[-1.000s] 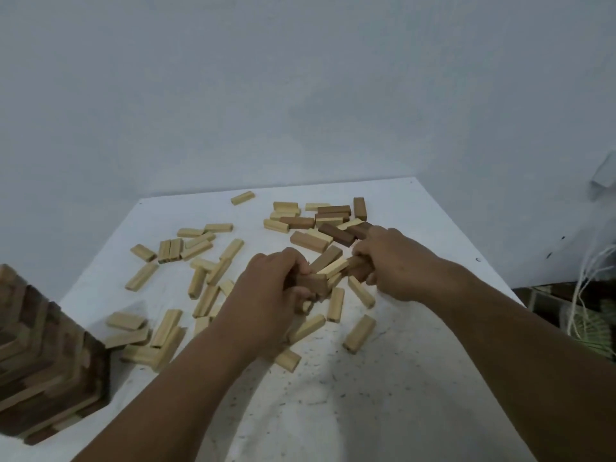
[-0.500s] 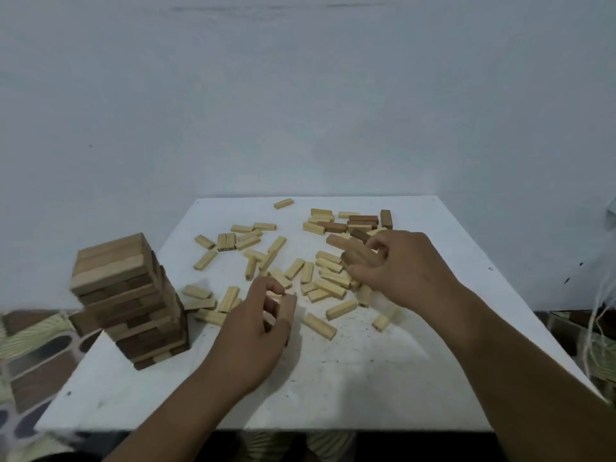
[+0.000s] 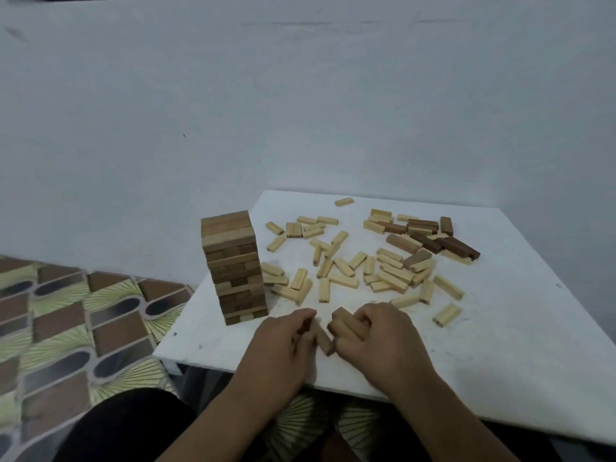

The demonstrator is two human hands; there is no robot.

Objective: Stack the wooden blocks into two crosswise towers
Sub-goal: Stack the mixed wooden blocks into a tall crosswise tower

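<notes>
Behind the white table [image 3: 500, 328] is a plain pale wall [image 3: 300, 95], and a patterned mat [image 3: 66, 311] covers the floor on the left. One tall tower [image 3: 233, 265] of crossed wooden blocks stands near the table's left edge. Many loose blocks [image 3: 350, 261] lie scattered across the middle of the table, pale ones mixed with a few dark ones [image 3: 433, 238] farther back. Near the front edge, the left hand [image 3: 283, 345] pinches one brown block [image 3: 321, 338]. The right hand [image 3: 376, 338], just beside it, curls around a small bunch of brown blocks [image 3: 345, 323].
</notes>
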